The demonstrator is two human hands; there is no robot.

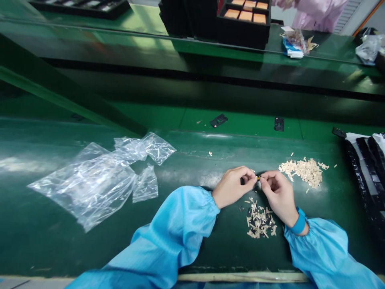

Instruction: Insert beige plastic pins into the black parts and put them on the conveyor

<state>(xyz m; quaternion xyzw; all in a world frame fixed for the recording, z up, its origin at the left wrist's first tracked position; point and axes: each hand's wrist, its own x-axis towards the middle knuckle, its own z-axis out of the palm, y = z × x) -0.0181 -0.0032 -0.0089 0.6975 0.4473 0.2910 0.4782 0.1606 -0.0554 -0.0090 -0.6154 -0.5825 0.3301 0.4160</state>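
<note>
My left hand (236,184) and my right hand (278,196) meet over the green bench, fingertips pinched round one tiny part (258,178) with yellow and black on it. Its exact kind is too small to make out. Just below them lies a loose pile of small beige and black pieces (261,221). A larger heap of small beige pieces (308,171) sits beyond my right hand. Blue sleeves cover both forearms, and a blue band (300,222) circles my right wrist.
Clear plastic bags (96,180) lie flat at the left. Black flat parts (218,120) rest along the back ledge. Black strips in wrapping (369,168) stand at the right edge. A raised shelf holds black trays (243,28); a person in pink (315,14) is behind it.
</note>
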